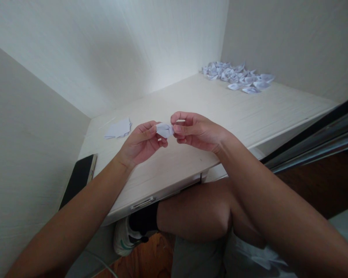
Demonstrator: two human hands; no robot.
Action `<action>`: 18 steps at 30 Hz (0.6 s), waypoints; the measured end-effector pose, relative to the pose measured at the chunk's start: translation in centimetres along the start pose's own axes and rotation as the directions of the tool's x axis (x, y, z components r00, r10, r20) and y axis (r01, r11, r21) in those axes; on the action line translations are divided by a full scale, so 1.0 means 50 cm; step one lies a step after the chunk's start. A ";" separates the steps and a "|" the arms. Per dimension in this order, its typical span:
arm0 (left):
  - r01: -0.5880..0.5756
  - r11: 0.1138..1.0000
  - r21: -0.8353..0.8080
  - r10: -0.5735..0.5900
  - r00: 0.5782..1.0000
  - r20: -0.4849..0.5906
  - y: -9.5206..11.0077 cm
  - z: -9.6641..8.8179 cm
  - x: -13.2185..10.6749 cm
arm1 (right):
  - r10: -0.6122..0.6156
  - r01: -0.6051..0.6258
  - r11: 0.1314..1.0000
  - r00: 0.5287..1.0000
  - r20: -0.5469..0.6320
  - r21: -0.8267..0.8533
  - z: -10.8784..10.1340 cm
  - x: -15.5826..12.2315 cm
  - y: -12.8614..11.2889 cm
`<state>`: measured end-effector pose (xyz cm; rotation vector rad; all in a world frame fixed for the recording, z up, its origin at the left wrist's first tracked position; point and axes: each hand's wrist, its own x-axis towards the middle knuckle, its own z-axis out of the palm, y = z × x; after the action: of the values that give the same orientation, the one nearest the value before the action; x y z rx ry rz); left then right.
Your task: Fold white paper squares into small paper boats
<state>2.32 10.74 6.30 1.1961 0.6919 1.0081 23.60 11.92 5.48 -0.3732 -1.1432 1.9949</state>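
Observation:
A small folded piece of white paper [164,130] is held up above the desk between both hands. Its left end is pinched between the thumb and fingers of my left hand [143,142]. On the other side, the thumb and fingers of my right hand [195,131] grip the right end. The paper looks creased, with a slit or fold line along its middle. Behind my left hand, a stack of flat white paper pieces [118,128] lies on the desk.
A pile of folded paper boats [239,77] sits in the far right corner of the white desk [168,100]. At the left edge lies a dark flat device [78,178], perhaps a phone. Walls enclose the desk's back and sides. My bent leg [194,210] is under its front edge.

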 end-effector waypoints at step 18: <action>-0.028 1.000 0.015 0.028 0.999 -0.026 0.006 0.001 0.001 | -0.036 0.039 0.989 0.999 -0.024 0.142 0.019 0.021 0.033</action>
<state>2.29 10.78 6.57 1.2099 0.7060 1.0450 21.57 11.69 4.76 -0.2966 -0.9810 2.0212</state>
